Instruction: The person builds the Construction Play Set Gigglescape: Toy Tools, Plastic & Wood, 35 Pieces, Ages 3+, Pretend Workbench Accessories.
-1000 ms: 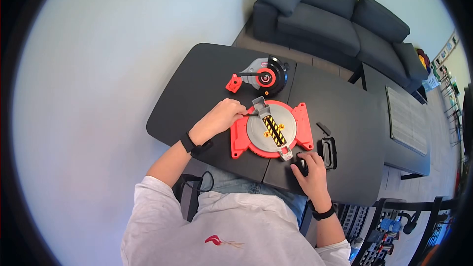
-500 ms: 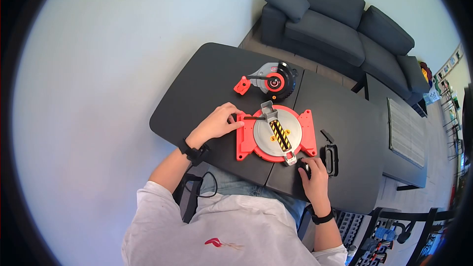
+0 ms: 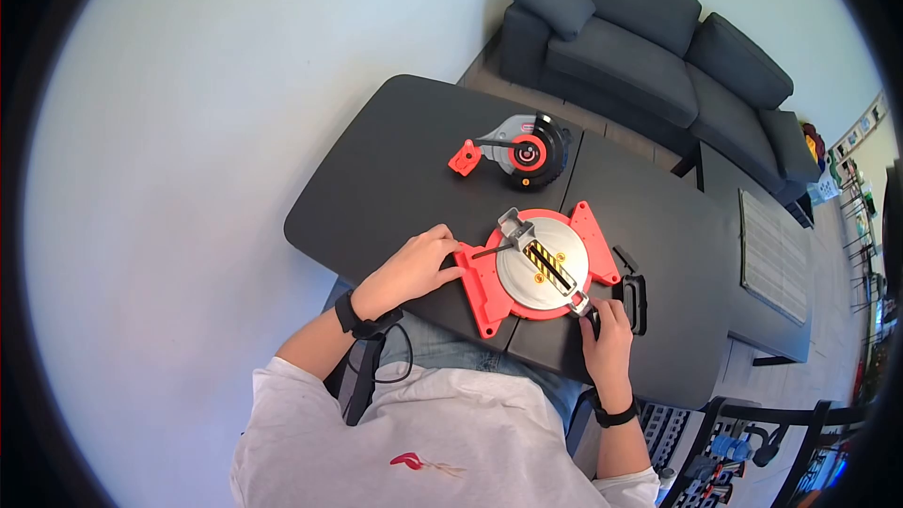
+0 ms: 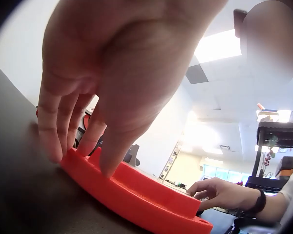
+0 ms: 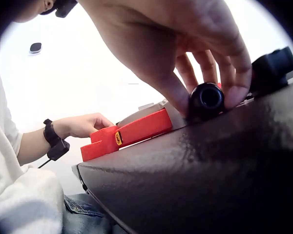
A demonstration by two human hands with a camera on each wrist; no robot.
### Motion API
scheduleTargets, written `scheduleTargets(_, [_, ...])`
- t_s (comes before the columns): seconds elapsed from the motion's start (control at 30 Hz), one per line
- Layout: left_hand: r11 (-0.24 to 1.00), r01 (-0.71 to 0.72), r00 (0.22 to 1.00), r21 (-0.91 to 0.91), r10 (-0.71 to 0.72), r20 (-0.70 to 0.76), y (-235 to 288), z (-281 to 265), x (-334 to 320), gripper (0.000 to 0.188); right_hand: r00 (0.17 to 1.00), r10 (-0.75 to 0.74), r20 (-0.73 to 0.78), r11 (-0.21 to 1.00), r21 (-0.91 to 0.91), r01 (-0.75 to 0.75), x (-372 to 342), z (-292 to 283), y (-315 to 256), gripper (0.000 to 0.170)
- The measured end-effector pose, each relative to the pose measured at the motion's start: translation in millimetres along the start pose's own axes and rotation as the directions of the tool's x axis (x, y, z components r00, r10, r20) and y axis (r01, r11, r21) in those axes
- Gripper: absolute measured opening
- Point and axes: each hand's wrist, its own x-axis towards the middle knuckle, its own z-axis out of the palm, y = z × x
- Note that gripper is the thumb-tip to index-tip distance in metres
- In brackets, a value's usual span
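A red toy saw base (image 3: 483,296) with a round silver turntable (image 3: 527,277) and a yellow-black striped slot lies at the table's near side. My left hand (image 3: 411,273) rests thumb and fingertips along the base's left edge; in the left wrist view these fingers (image 4: 49,126) are fairly straight. Beside the base's near right corner, my right hand (image 3: 609,343) holds a small black round piece (image 5: 208,100) with a hollow end between thumb and fingers, low over the table. The saw head (image 3: 529,152), grey with a black toothed blade and red hub, lies beyond the base.
A black oval handle-like part (image 3: 636,306) and a small black bar (image 3: 625,258) lie right of the base on the dark table (image 3: 362,179). A second table (image 3: 752,310) stands to the right, with a grey sofa (image 3: 616,66) behind.
The base has turned clockwise and shifted slightly right under my left hand, which let go of the dark rod near the grey bracket and moved to the base's edge. My right hand keeps its black piece.
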Motion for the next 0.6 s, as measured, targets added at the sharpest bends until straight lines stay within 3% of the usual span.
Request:
scheduleTargets(0.1, [1.0,-0.002,1.0,0.017,0.002,0.01,-1,0,0,0.046,1.0,-0.011,0.024,1.0,0.016,0.01,1,-3,-3,0.035])
scheduleTargets(0.23, [0.995,-0.034,0.994,0.089,0.042,-0.099,-1,-4,1,0.05,0.993,-0.083,0.083,0.992,0.103,0.074,-2,-4,-11,0.032])
scheduleTargets(0.37, [0.99,0.078,0.992,0.121,-0.065,-0.108,-3,-18,0,0.047,0.965,-0.215,0.151,0.962,0.205,0.182,-12,-5,-23,0.035])
scheduleTargets(0.6, [0.983,0.117,0.99,0.138,-0.104,-0.095,-4,-27,0,0.046,0.973,-0.166,0.157,0.974,0.177,0.138,-19,-11,-8,0.036])
